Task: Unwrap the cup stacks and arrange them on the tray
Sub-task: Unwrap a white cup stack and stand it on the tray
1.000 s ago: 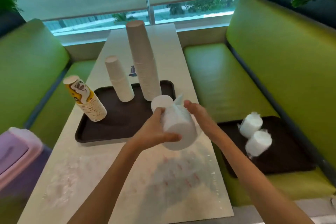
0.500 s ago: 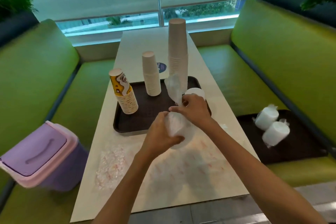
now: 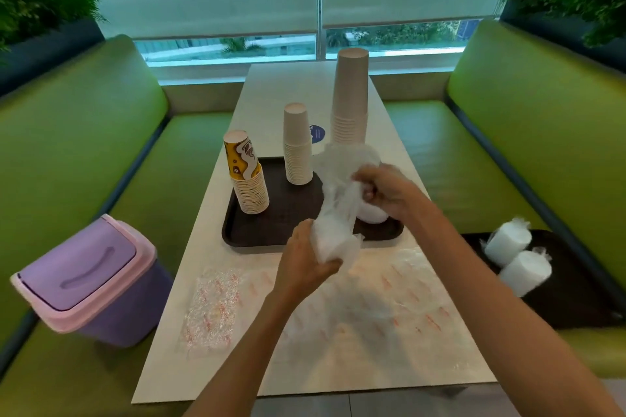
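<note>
A dark brown tray (image 3: 281, 230) lies on the white table. On it stand a yellow patterned cup stack (image 3: 249, 179), a short beige stack (image 3: 298, 145) and a tall beige stack (image 3: 350, 101). My right hand (image 3: 389, 195) grips a white cup stack (image 3: 372, 217) over the tray's near right corner; most of that stack is hidden by the hand. My left hand (image 3: 305, 261) is closed on the clear plastic wrap (image 3: 338, 213), which stretches up from it to the right hand and billows above. Two wrapped white stacks (image 3: 506, 240) (image 3: 525, 272) lie to the right.
The wrapped stacks rest on a second dark tray (image 3: 576, 301) on the right green bench. Empty clear wrappers (image 3: 213, 308) lie flat on the near table. A purple bin with a pink rim (image 3: 84, 278) sits on the left bench. A window and planters stand behind.
The wrap has come off the white stack and now hangs stretched between my hands. My right hand has moved right over the tray with the stack; my head has turned to centre the table.
</note>
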A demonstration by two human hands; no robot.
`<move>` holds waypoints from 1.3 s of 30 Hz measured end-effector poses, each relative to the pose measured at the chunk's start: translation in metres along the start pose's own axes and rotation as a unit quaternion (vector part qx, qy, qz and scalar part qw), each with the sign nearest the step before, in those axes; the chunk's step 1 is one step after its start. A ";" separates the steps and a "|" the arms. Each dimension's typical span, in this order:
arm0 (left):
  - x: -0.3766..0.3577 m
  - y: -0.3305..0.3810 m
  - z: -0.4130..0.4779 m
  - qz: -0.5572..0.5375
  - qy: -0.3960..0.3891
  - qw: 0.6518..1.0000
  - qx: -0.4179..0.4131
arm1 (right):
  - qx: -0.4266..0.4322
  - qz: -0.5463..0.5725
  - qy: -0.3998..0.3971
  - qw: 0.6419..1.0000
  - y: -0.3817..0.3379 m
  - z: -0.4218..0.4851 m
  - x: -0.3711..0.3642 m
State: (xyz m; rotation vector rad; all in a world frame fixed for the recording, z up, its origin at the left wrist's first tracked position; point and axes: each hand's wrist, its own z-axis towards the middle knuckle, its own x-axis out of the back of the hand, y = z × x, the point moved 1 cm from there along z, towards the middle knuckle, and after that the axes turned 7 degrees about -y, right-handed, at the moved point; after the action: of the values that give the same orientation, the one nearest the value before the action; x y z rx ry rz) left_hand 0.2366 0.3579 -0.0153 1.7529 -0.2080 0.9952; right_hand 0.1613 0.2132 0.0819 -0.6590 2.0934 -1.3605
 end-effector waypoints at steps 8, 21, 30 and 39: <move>0.005 -0.008 0.007 0.030 0.017 0.999 0.009 | 0.077 -0.213 0.090 0.970 -0.004 -0.008 0.020; 0.007 -0.018 -0.001 0.082 0.018 0.996 -0.025 | 0.219 -0.359 0.134 0.897 -0.016 0.018 0.014; 0.030 -0.023 0.009 -0.248 -0.062 0.965 0.050 | 0.121 -0.118 0.033 0.985 0.012 -0.001 0.019; 0.041 -0.004 0.018 -0.371 -0.081 0.925 0.028 | 0.073 -0.014 -0.027 0.997 0.053 -0.015 -0.043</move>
State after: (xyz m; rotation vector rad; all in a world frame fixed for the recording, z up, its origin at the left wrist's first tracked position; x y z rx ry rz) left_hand 0.2742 0.3574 0.0093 1.7497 0.3696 0.3032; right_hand 0.1769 0.2706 0.0454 -0.6587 1.9286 -1.4783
